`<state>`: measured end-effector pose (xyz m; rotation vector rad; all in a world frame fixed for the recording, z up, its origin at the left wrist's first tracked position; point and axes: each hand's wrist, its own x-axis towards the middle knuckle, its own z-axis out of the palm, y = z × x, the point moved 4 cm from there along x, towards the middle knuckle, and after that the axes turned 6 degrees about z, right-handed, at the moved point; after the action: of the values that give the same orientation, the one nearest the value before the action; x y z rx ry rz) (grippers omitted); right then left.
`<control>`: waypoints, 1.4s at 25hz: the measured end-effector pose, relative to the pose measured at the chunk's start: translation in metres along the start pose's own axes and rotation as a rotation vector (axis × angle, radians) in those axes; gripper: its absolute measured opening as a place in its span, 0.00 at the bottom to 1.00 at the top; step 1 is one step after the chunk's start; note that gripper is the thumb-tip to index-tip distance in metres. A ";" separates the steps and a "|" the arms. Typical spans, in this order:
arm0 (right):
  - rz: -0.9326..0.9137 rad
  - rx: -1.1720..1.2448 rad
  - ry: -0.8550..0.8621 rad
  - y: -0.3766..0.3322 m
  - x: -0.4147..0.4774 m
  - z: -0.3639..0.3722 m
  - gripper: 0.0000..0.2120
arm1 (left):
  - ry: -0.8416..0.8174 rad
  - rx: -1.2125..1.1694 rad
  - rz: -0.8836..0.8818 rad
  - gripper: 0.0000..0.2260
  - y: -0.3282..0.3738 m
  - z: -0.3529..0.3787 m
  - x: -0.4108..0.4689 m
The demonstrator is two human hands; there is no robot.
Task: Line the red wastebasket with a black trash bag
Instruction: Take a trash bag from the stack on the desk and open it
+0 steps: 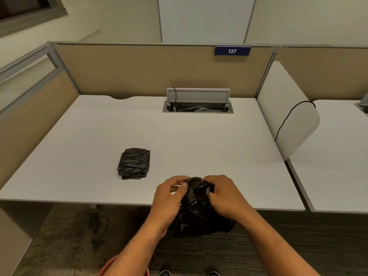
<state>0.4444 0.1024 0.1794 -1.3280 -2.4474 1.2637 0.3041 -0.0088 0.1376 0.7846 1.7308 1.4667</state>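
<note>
I observe the left hand (169, 198) and right hand (225, 196) both closed on a crumpled black trash bag (196, 212) at the desk (179, 140) edge, the red wastebasket (108, 264) rim below, partly hidden by the left forearm.

Both hands (199, 198) grip crumpled bag (196, 212) (black).

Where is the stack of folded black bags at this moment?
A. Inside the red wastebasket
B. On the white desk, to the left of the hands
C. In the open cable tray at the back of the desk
B: the stack of folded bags lies flat on the white desk, apart from the hands, which hold a separate black bag.
</note>
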 end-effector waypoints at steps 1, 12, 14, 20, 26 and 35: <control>0.004 0.048 0.038 0.001 0.002 0.001 0.09 | 0.076 0.045 -0.007 0.08 0.001 -0.001 -0.001; 0.106 0.229 0.205 0.015 0.009 0.013 0.11 | 0.005 0.250 -0.062 0.04 0.008 0.008 -0.033; 0.119 0.225 0.217 0.023 0.007 0.006 0.12 | 0.067 0.175 -0.119 0.06 0.006 -0.012 -0.028; 0.135 0.091 0.156 0.039 -0.005 0.008 0.06 | 0.205 0.183 -0.055 0.15 0.006 -0.044 -0.011; -0.099 -0.175 0.056 -0.001 -0.015 0.016 0.45 | 0.036 0.344 0.072 0.07 0.014 -0.028 -0.005; -0.084 -0.147 0.113 -0.013 -0.004 0.017 0.18 | -0.223 0.937 -0.019 0.13 0.012 -0.041 -0.007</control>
<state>0.4310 0.0857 0.1787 -1.2752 -2.5293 0.9797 0.2741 -0.0351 0.1542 1.3215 2.2104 0.4490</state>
